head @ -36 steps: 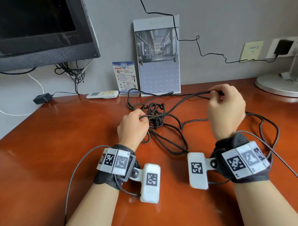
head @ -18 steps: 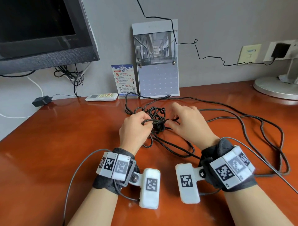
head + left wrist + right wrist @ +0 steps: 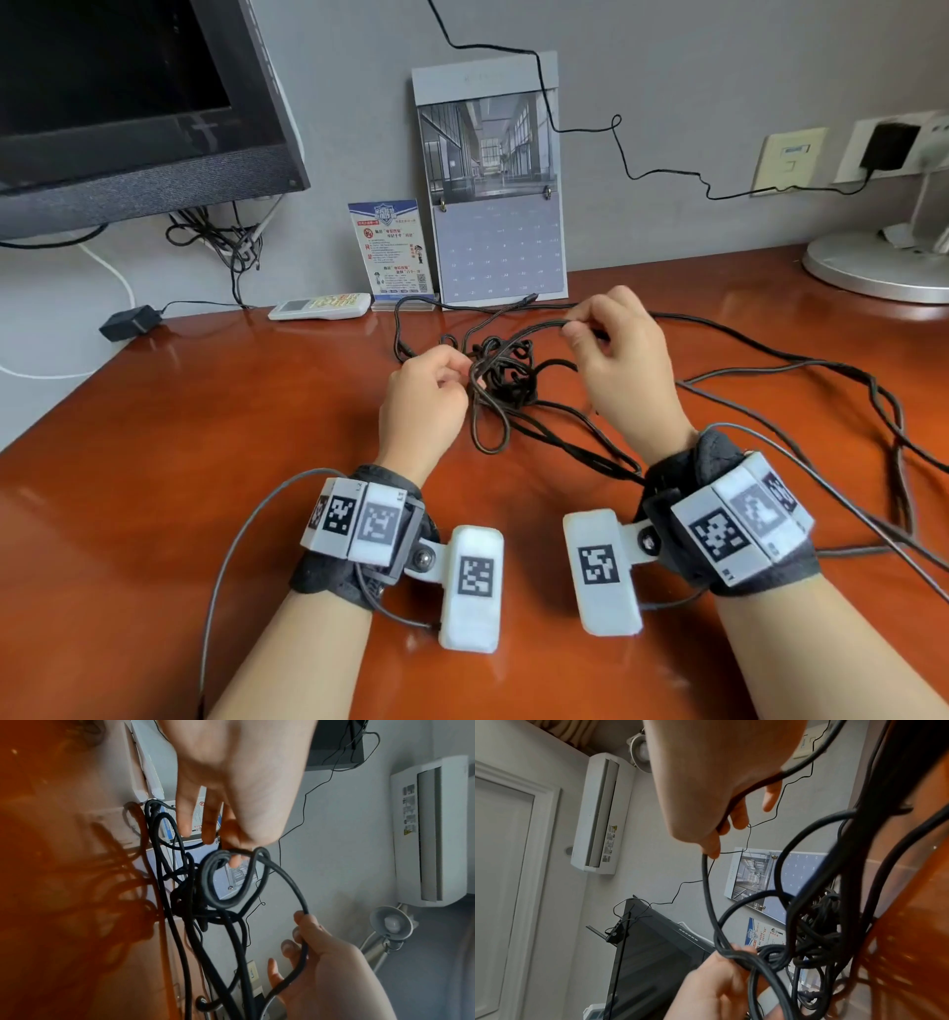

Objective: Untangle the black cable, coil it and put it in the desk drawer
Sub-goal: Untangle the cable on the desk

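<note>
Black cable [image 3: 506, 380] sits knotted on the tabletop [image 3: 205, 462], bunched right between the two hands. Left hand [image 3: 426, 406] pinches a clump of loops at the knot's near edge, pinning it, I'd say, so the tangle can't drag. Right hand [image 3: 621, 365] is raised just beyond the knot, thumb and fingers nipping a single strand to draw it free. Slack trails off past the right hand across the tabletop. Exactly which loop that strand feeds through is hard to tell. No drawer in view.
</note>
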Action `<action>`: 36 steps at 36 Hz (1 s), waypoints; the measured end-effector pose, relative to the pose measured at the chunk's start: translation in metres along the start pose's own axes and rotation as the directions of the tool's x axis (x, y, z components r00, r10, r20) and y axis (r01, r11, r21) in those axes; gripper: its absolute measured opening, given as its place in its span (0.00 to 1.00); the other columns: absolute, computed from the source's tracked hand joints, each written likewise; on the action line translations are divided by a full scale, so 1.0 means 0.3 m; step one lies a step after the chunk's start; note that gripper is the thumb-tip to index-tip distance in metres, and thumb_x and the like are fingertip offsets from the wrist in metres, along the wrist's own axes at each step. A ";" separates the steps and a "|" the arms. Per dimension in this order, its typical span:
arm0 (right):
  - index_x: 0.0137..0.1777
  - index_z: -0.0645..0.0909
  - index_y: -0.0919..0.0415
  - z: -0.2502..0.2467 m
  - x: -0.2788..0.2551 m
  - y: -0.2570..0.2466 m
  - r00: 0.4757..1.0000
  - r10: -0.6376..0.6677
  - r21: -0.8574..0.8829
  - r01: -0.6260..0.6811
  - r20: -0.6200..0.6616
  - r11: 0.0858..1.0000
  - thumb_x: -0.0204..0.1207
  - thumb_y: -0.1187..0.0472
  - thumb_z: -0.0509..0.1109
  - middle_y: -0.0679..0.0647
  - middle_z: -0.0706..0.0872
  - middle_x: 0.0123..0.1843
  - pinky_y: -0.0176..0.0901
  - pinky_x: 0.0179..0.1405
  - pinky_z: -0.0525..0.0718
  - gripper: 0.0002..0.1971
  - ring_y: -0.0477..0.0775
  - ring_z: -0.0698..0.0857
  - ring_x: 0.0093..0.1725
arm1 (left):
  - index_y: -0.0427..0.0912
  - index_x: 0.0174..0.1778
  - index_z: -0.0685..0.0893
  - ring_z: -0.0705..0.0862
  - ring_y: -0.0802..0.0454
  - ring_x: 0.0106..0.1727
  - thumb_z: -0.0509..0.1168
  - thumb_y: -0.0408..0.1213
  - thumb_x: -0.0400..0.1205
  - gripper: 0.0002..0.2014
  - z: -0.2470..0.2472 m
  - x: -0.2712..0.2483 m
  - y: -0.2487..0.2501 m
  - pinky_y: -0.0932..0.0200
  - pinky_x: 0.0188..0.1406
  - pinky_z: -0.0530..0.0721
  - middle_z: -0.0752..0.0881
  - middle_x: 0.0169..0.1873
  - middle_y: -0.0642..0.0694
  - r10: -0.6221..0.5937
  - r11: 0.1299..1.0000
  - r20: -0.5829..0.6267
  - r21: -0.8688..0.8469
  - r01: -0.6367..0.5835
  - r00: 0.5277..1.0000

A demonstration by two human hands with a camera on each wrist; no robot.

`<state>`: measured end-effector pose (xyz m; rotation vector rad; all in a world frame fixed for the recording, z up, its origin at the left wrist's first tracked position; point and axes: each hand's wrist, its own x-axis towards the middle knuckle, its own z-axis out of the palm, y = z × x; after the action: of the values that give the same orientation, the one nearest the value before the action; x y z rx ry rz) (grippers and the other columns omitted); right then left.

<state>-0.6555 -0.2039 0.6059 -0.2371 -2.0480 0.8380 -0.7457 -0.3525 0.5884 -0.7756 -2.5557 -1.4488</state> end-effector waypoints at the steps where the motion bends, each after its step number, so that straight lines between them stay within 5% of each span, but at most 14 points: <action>1: 0.39 0.79 0.58 -0.001 0.002 0.001 1.000 0.016 0.022 -0.016 -0.022 1.000 0.77 0.65 0.65 0.44 0.73 0.39 0.55 0.44 0.77 0.06 0.48 0.75 0.41 | 0.50 0.35 0.85 0.81 0.56 0.30 0.54 0.26 0.71 0.18 0.001 -0.001 0.002 0.58 0.31 0.76 0.88 0.31 0.52 0.002 1.000 0.004 -0.006 -0.002 1.000; 4: 0.41 0.81 0.62 0.000 0.005 0.006 0.998 0.038 0.047 -0.035 -0.052 0.998 0.78 0.67 0.66 0.50 0.76 0.42 0.50 0.43 0.76 0.05 0.46 0.75 0.41 | 0.49 0.35 0.84 0.84 0.56 0.37 0.60 0.26 0.75 0.13 -0.002 -0.012 0.022 0.59 0.39 0.79 0.88 0.34 0.52 0.011 0.998 0.040 -0.070 -0.008 0.999; 9: 0.42 0.84 0.60 -0.001 0.005 0.016 0.996 0.051 -0.003 -0.052 -0.073 0.999 0.77 0.65 0.68 0.45 0.76 0.40 0.44 0.41 0.75 0.05 0.41 0.74 0.37 | 0.49 0.37 0.80 0.83 0.51 0.43 0.60 0.42 0.73 0.04 -0.009 -0.033 0.045 0.50 0.47 0.81 0.85 0.37 0.49 0.086 0.974 0.175 -0.222 -0.046 0.981; 15: 0.44 0.85 0.58 0.004 -0.003 0.007 0.999 0.045 -0.129 -0.047 -0.016 0.991 0.77 0.63 0.67 0.42 0.76 0.40 0.43 0.39 0.72 0.05 0.47 0.76 0.39 | 0.50 0.33 0.83 0.81 0.56 0.35 0.65 0.33 0.78 0.09 0.000 -0.014 0.018 0.41 0.46 0.86 0.85 0.31 0.53 0.049 0.989 0.091 -0.146 -0.036 0.995; 19: 0.51 0.82 0.57 0.020 -0.016 -0.009 0.989 0.003 -0.261 0.036 0.147 0.965 0.78 0.52 0.65 0.49 0.87 0.41 0.49 0.45 0.76 0.10 0.58 0.84 0.43 | 0.45 0.36 0.87 0.83 0.48 0.31 0.64 0.31 0.77 0.08 0.001 -0.018 0.026 0.49 0.35 0.83 0.88 0.34 0.42 0.071 0.984 0.044 -0.168 -0.062 0.997; 23: 0.59 0.80 0.54 0.031 -0.022 -0.022 0.978 0.020 -0.288 0.042 0.208 0.957 0.77 0.40 0.64 0.50 0.87 0.41 0.50 0.46 0.79 0.21 0.57 0.84 0.44 | 0.54 0.36 0.86 0.85 0.42 0.36 0.64 0.28 0.77 0.14 -0.002 -0.020 0.029 0.52 0.31 0.81 0.90 0.36 0.41 0.092 0.979 0.034 -0.187 -0.084 0.995; 26: 0.49 0.83 0.50 0.031 -0.026 -0.028 0.976 0.043 -0.260 0.014 0.213 0.965 0.74 0.38 0.65 0.47 0.87 0.40 0.48 0.43 0.82 0.18 0.54 0.85 0.45 | 0.50 0.44 0.90 0.84 0.64 0.28 0.64 0.26 0.77 0.14 -0.001 -0.025 0.032 0.68 0.30 0.79 0.88 0.30 0.56 0.094 0.976 0.092 -0.207 -0.073 0.991; 28: 0.45 0.84 0.49 0.039 -0.033 -0.040 0.970 0.053 -0.252 0.009 0.239 0.968 0.74 0.39 0.66 0.46 0.87 0.40 0.48 0.42 0.82 0.15 0.53 0.85 0.46 | 0.43 0.52 0.90 0.81 0.71 0.26 0.65 0.25 0.77 0.14 0.002 -0.029 0.036 0.76 0.31 0.78 0.85 0.26 0.64 0.100 0.979 0.127 -0.189 -0.075 0.987; 32: 0.50 0.86 0.46 0.051 -0.039 -0.054 0.968 -0.004 -0.312 0.085 0.251 0.946 0.77 0.47 0.66 0.45 0.89 0.48 0.45 0.43 0.80 0.09 0.53 0.85 0.51 | 0.40 0.56 0.89 0.83 0.73 0.29 0.66 0.26 0.77 0.14 0.008 -0.025 0.030 0.76 0.37 0.82 0.88 0.38 0.56 0.114 0.980 0.114 -0.173 -0.093 0.987; 36: 0.47 0.89 0.50 0.055 -0.041 -0.054 0.968 -0.165 -0.278 0.213 0.187 0.937 0.75 0.57 0.68 0.47 0.90 0.45 0.44 0.41 0.73 0.08 0.57 0.82 0.49 | 0.51 0.46 0.90 0.81 0.68 0.24 0.65 0.25 0.76 0.16 0.010 -0.019 0.029 0.71 0.32 0.82 0.86 0.27 0.62 0.096 0.974 0.036 -0.211 -0.086 0.995</action>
<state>-0.6590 -0.2296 0.6017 -0.1350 -2.3042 0.4404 -0.7362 -0.3485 0.5918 -0.9513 -2.3894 -1.7079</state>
